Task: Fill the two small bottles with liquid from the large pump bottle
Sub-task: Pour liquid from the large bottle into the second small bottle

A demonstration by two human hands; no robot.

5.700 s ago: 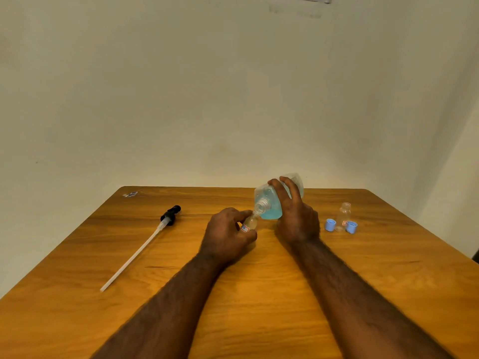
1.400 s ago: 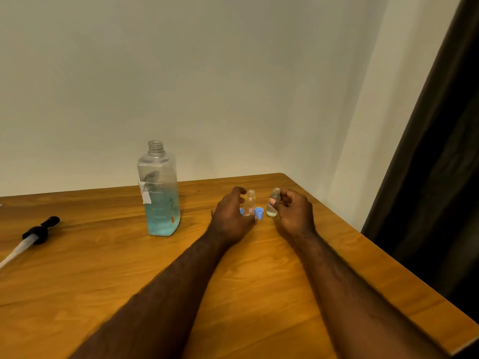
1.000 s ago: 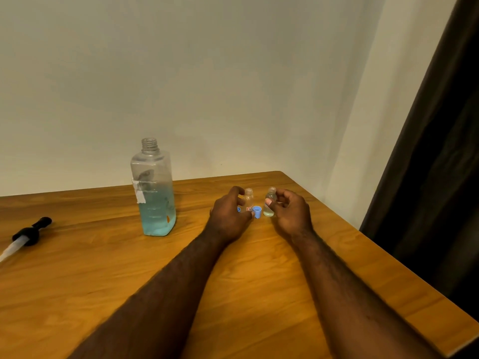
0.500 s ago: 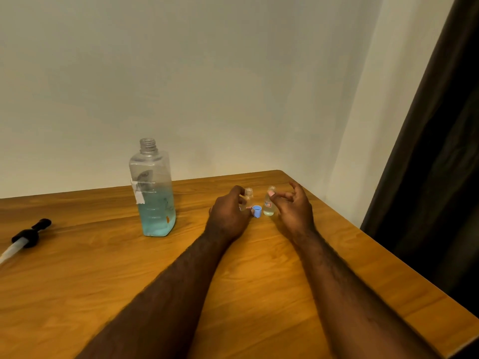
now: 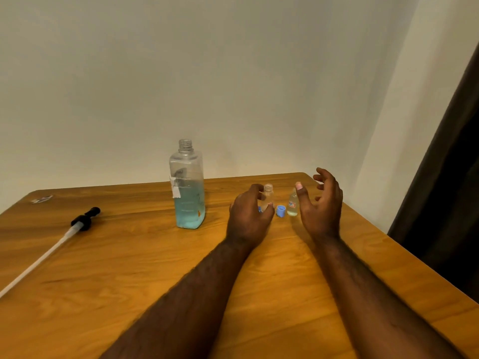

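Left hand (image 5: 250,218) grip round empty bottle (image 5: 269,195), filled bottle (image 5: 292,207) beside right hand (image 5: 322,206)

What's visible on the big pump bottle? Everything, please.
The large bottle is clear plastic, with a squarish body and a threaded neck that is open, nothing screwed on. It holds blue liquid to somewhat under half. A torn white strip of tape or label clings to its left shoulder. It stands upright on the wooden table, towards the far edge. Only the table touches it.
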